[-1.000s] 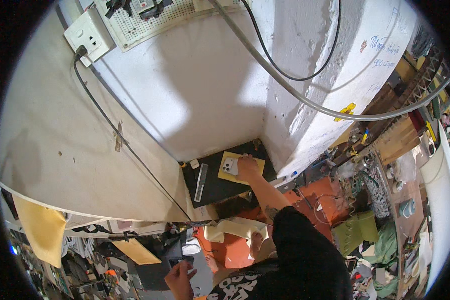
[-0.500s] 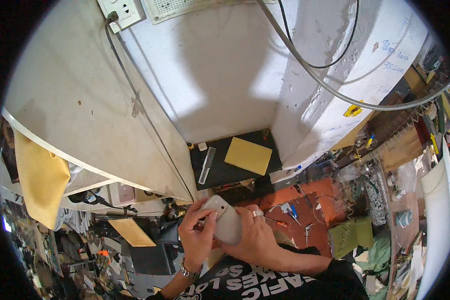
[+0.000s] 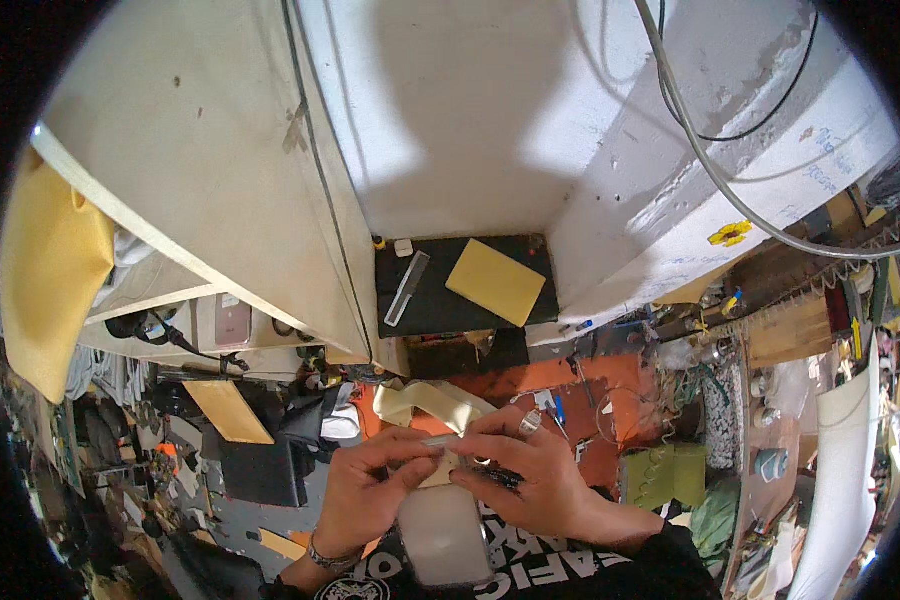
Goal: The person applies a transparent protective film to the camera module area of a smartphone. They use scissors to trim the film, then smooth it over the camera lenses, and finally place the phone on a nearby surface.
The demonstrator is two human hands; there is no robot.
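Observation:
My left hand (image 3: 375, 490) and my right hand (image 3: 535, 475) meet in front of my black shirt. The fingertips of both are pinched around a thin greyish piece (image 3: 438, 441), too small to make out. Just below them is a pale grey slab with rounded corners (image 3: 445, 538), like the back of a phone; no fingers visibly wrap it. Something dark (image 3: 500, 474) shows under my right fingers, its kind unclear. A ring sits on the right hand and a metal-banded watch on the left wrist. Beyond the fingers lies a cream, leather-like sheet (image 3: 432, 403), partly folded.
Ahead, a black shelf (image 3: 440, 315) bears a yellow rectangular pad (image 3: 497, 281), a metal ruler (image 3: 407, 288) and a small white block (image 3: 403, 247). A pale cabinet (image 3: 200, 190) rises on the left, with a pink phone (image 3: 233, 320) inside. Clutter covers both sides.
Both hands have come lower and closer together at their fingertips. The phone earlier held between them no longer shows there; the pale slab is now below. My view has shifted, revealing the cream sheet.

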